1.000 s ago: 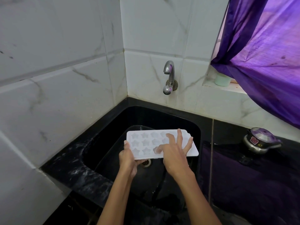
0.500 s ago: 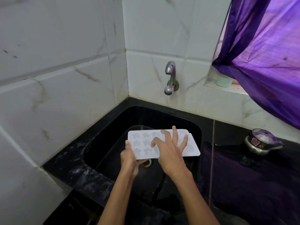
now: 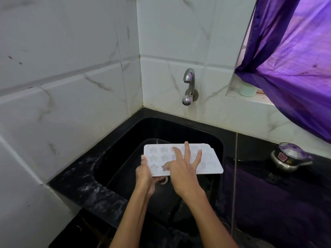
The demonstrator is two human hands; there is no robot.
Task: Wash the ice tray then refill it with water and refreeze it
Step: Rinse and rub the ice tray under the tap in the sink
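Note:
A white ice tray (image 3: 207,162) with star-shaped cavities is held flat over the black sink (image 3: 125,149). My left hand (image 3: 144,173) grips the tray's near left corner, thumb on top and fingers underneath. Spread out on the tray's upper face lies my right hand (image 3: 181,173), its fingertips pressing into the cavities and hiding the middle ones. The steel tap (image 3: 189,86) sticks out of the wall tiles above the sink, and no water runs from it.
White marble-look tiles wall the corner at left and behind. The black counter (image 3: 268,194) runs to the right, carrying a small steel lidded pot (image 3: 288,157). A purple curtain (image 3: 295,59) hangs over the window ledge, where a pale green cup (image 3: 248,89) stands.
My right hand has slid leftward across the tray's cavities, fingers still spread. The tray and my left hand have stayed almost in place over the sink.

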